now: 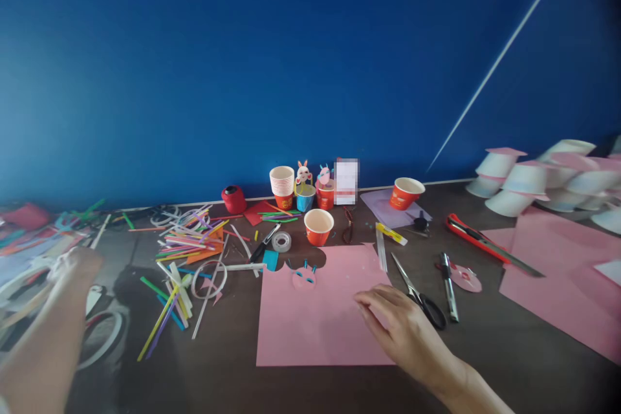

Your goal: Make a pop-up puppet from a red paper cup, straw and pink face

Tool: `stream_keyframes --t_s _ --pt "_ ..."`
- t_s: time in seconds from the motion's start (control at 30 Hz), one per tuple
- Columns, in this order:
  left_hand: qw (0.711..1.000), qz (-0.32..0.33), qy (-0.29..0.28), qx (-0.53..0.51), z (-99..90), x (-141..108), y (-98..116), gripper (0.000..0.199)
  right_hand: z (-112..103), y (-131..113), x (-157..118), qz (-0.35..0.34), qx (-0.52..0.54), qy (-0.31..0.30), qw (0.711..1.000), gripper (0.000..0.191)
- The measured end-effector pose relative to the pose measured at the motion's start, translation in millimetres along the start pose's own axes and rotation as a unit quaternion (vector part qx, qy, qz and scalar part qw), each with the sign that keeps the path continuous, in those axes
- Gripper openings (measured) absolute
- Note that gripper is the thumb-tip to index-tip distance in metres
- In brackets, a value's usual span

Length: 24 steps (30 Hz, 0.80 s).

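At the far left, my left hand (80, 266) reaches in among blurred white items and tape rolls. Its fingers are smeared, so what they hold, if anything, cannot be made out. My right hand (395, 320) hovers at or just above the right part of a pink paper sheet (320, 330), fingers loosely stretched and nothing in them. Round bites are cut from the sheet's top edge. A small pink paper face (304, 278) with blue eyes and antennae lies there. Black-handled scissors (427, 307) are beside my right hand, and a marker pen (449, 288) is farther right.
Colourful strips (194, 236) are heaped on the left near a ring of tape (209, 279). A paper cup (319, 228) stands behind the sheet, with decorated cups against the blue wall. At right are a red utility knife (485, 242), pink sheets (557, 278) and stacked white cups (519, 187).
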State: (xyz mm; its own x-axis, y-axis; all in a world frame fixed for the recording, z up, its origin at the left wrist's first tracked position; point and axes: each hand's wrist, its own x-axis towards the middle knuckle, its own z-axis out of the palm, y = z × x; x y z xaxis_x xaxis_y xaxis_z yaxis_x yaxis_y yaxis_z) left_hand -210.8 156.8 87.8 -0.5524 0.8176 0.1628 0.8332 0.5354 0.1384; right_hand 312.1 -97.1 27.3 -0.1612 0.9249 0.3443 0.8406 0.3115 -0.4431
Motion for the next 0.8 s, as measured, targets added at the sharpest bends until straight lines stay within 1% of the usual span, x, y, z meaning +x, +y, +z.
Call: stream_keyframes --t_s 0.03,0.07,0.1,0.13,0.17,0.23,0.3,0.33,0.37,0.4,0.43,0.47,0.53,0.57,0.6,0.67,0.7,0.73,0.77,0.8 --pt "0.997 -0.046 -0.002 0.060 -1.8 -2 0 0.014 -1 -3 3 -0.005 0.008 -0.002 1.000 0.015" --pt "0.996 -0.038 0.002 0.076 -3.1 -6 0 0.009 -1 -7 7 -0.012 0.015 -0.003 1.000 0.015" --pt "0.998 0.026 0.001 0.050 -3.9 -14 0 0.012 -2 -11 10 -0.020 0.022 -0.005 1.000 0.016" --pt "0.996 0.065 0.044 0.034 -4.5 -24 2 0.020 -3 -16 13 -0.028 0.027 -0.006 0.999 0.016" --pt "0.991 0.084 0.096 0.029 -5.4 -36 3 0.025 -4 -20 16 -0.037 0.032 -0.007 0.999 0.016" --pt "0.980 0.112 0.162 0.030 -9.9 -68 6 0.024 -5 -28 20 -0.054 0.038 -0.008 0.998 0.016" --pt "0.970 0.156 0.183 -0.017 -19.0 -103 10 0.021 -7 -34 23 -0.066 0.047 -0.010 0.997 0.016" --pt "0.961 0.181 0.201 -0.061 -24.8 -121 13 0.022 -8 -38 25 -0.072 0.055 -0.008 0.996 0.016" --pt "0.954 0.199 0.196 -0.111 -30.7 -139 18 0.023 -10 -41 26 -0.077 0.064 -0.001 0.995 0.017" --pt "0.946 0.206 0.171 -0.180 -36.2 -157 24 0.023 -12 -45 28 -0.081 0.071 0.010 0.994 0.019" --pt "0.935 0.218 0.125 -0.249 -40.6 -174 33 0.023 -14 -49 30 -0.084 0.076 0.023 0.993 0.022" --pt "0.918 0.235 0.065 -0.312 -43.8 -190 44 0.023 -17 -54 33 -0.084 0.076 0.039 0.993 0.028" --pt "0.878 0.278 -0.062 -0.385 -45.4 -219 71 0.022 -20 -65 37 -0.079 0.060 0.052 0.994 0.042" --pt "0.850 0.296 -0.137 -0.413 -43.9 -232 86 0.021 -21 -69 38 -0.076 0.048 0.045 0.995 0.047" --pt "0.820 0.303 -0.203 -0.441 -41.2 -244 101 0.021 -21 -72 38 -0.070 0.040 0.027 0.996 0.048" --pt "0.757 0.325 -0.281 -0.493 -32.0 -264 130 0.022 -19 -72 34 -0.039 0.041 -0.028 0.998 0.037" --pt "0.724 0.336 -0.312 -0.516 -25.6 -272 143 0.025 -18 -69 30 -0.011 0.050 -0.052 0.997 0.030" --pt "0.685 0.344 -0.348 -0.539 -17.6 -279 155 0.034 -18 -63 25 0.025 0.066 -0.069 0.995 0.027" --pt "0.638 0.350 -0.380 -0.572 -8.0 -284 166 0.050 -18 -56 20 0.062 0.084 -0.069 0.992 0.026" --pt "0.599 0.349 -0.394 -0.603 3.3 -288 178 0.068 -19 -47 14 0.100 0.102 -0.052 0.988 0.025"
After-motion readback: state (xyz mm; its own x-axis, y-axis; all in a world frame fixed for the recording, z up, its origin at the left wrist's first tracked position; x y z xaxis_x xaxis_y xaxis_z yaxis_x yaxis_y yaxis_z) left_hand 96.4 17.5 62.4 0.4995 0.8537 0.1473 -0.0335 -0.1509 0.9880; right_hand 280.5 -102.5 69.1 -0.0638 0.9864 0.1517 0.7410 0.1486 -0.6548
